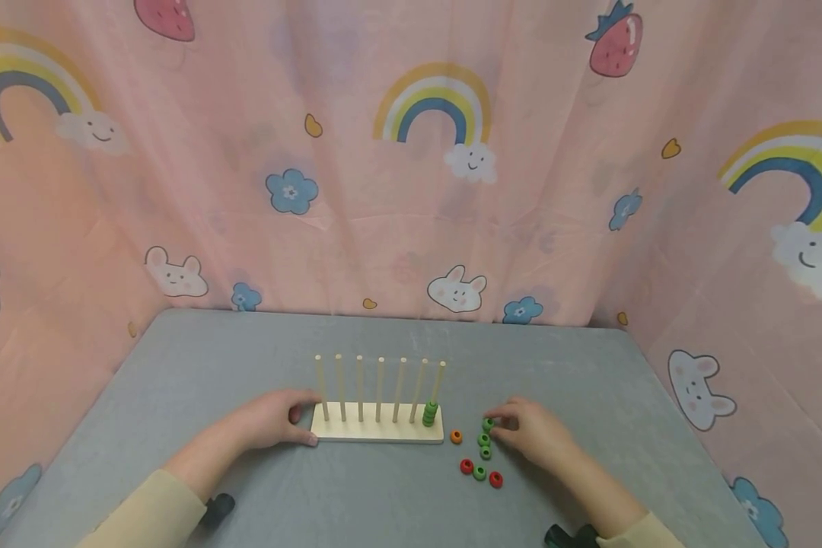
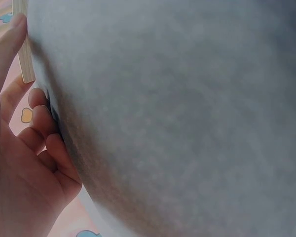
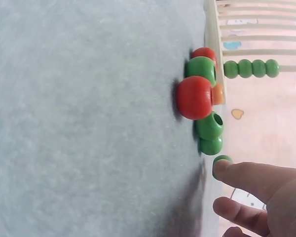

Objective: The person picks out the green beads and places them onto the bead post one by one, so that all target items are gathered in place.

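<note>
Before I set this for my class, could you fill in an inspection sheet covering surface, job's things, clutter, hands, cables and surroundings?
Surface: grey tabletop.
Job's things: pegged stand, upright, four green beads on its rightmost peg; loose, three green beads, two red beads, one orange bead.
Clutter: a dark object by each sleeve.
Hands: left hand grips the stand's left end; right hand pinches another green bead.
Cables: nothing seen.
Surroundings: pink curtain printed with rainbows and flowers.
</note>
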